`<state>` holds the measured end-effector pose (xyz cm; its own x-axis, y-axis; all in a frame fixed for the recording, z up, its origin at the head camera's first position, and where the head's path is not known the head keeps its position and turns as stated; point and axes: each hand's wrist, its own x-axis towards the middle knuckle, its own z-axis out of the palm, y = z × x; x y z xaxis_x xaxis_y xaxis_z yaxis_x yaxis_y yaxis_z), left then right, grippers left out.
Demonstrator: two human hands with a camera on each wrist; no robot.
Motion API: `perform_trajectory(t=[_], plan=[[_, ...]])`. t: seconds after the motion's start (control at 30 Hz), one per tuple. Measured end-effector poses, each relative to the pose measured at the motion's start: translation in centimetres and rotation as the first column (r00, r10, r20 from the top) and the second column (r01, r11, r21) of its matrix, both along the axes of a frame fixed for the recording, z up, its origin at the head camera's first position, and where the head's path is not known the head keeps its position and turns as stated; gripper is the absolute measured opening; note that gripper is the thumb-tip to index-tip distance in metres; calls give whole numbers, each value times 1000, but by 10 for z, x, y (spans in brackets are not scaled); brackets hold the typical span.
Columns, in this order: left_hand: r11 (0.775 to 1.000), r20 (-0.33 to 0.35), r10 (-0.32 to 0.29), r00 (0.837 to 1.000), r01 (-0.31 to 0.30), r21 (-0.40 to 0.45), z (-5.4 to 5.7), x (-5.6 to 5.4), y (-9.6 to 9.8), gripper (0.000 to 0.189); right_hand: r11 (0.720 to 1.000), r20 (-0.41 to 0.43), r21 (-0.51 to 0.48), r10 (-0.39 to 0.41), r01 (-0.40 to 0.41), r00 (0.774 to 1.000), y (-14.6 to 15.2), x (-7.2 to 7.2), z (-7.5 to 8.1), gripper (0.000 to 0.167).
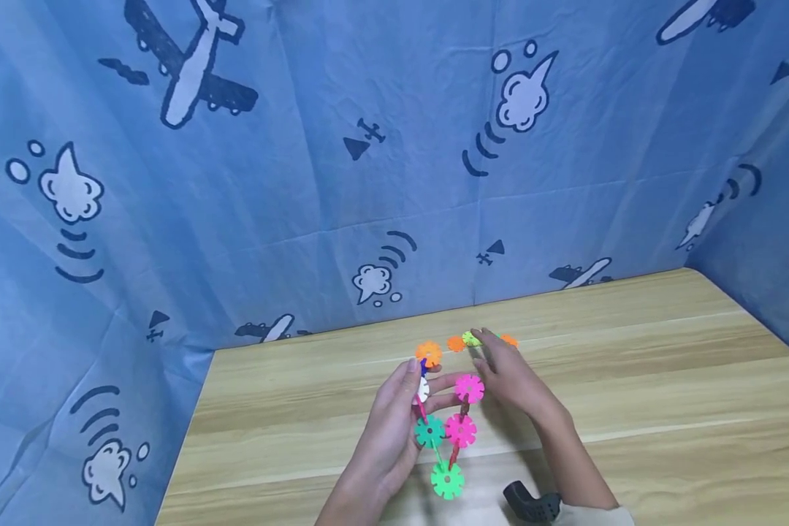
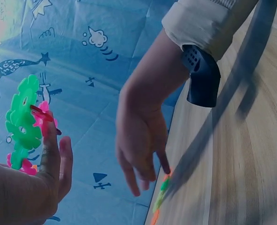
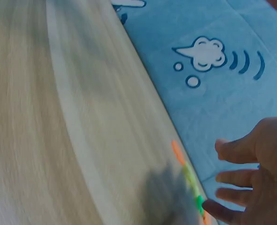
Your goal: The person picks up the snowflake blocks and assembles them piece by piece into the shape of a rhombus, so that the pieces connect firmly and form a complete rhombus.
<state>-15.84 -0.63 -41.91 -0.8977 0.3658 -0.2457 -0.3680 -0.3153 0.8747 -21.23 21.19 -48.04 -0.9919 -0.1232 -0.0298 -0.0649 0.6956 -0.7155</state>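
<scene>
My left hand (image 1: 389, 420) holds a bent chain of slotted plastic snowflake discs, its thumb up by the white disc (image 1: 424, 389). An orange disc (image 1: 429, 354) tops the chain's left side, a bright green disc (image 1: 447, 480) hangs at the bottom, and pink discs (image 1: 470, 389) run up the right side. Loosely spread, the fingers of my right hand (image 1: 511, 374) hang over a row of discs at the table's back. In that row, a yellow-green disc (image 1: 470, 338) sits beside an orange one (image 1: 456, 343). The left wrist view shows a right fingertip right at the row's orange end.
A wooden table (image 1: 631, 387) lies beneath both hands. Behind it hangs a blue curtain (image 1: 421, 197) printed with planes and clouds, meeting the table's back edge. A black wrist device (image 1: 531, 502) sits at the right sleeve (image 1: 595, 516).
</scene>
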Motion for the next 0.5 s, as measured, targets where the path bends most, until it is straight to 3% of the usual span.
perform_trajectory(t=[0.3, 0.5], plan=[[999, 23, 3, 1000, -3, 32, -2, 1, 0, 36, 993, 47, 103, -56, 50, 997, 25, -1, -11, 66], [999, 33, 10, 999, -11, 31, -2, 0, 0, 37, 986, 48, 132, -114, 106, 992, 26, -2, -11, 46]])
